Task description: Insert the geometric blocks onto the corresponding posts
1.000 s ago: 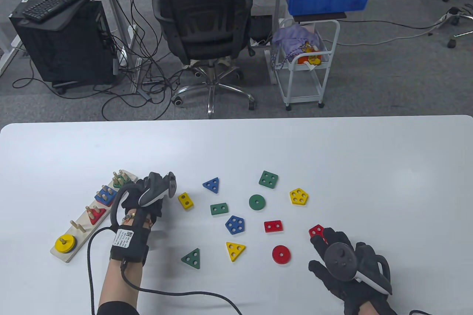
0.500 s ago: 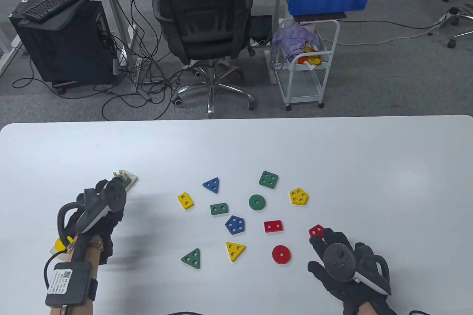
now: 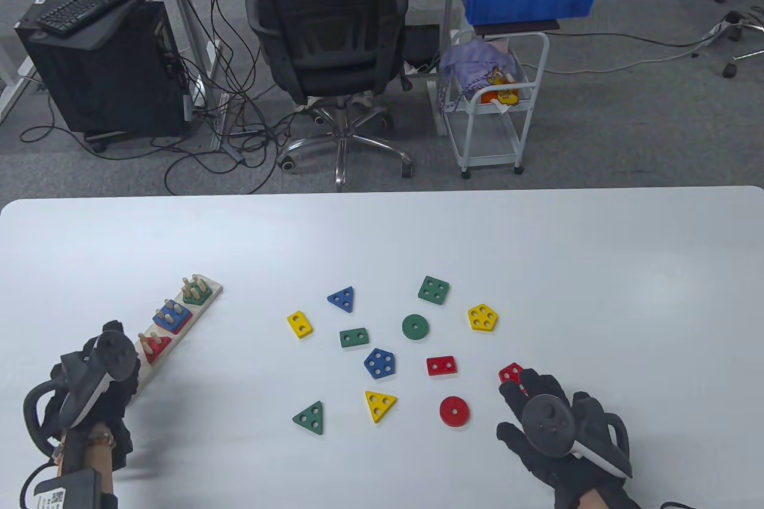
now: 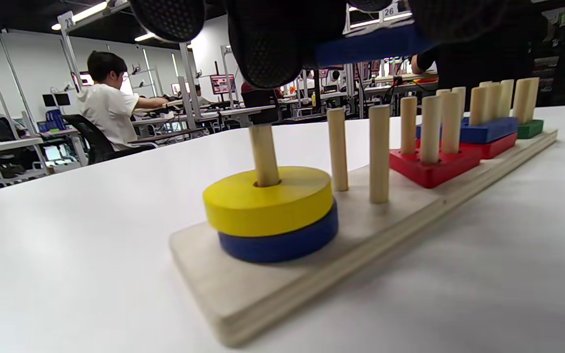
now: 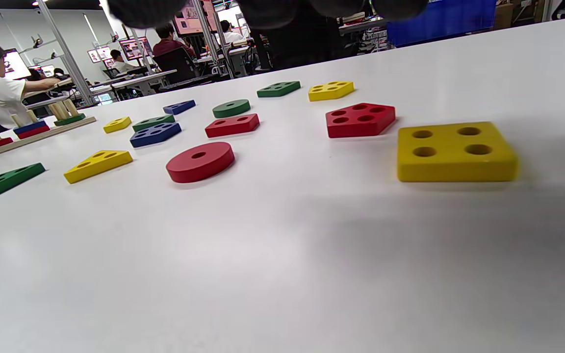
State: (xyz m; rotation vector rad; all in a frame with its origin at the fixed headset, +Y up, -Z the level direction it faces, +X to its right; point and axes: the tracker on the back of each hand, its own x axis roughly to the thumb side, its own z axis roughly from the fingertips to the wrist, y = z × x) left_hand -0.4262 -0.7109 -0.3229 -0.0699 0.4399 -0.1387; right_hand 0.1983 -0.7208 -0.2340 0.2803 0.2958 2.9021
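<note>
Left hand point(image 3: 89, 381) over the near end of the peg board point(image 4: 312, 245), fingers point(image 4: 272, 44) holding a blue block point(image 4: 371, 44) above the pegs. Right hand point(image 3: 555, 419) flat on the desk point(image 3: 537, 258), fingers spread, empty. Loose blocks lie mid-desk.

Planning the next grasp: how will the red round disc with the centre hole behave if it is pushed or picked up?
The flat red round wooden disc lies on its face, so it probably slides rather than rolls. It looks rigid, likely light. Its low edge may be awkward to pinch.
</note>
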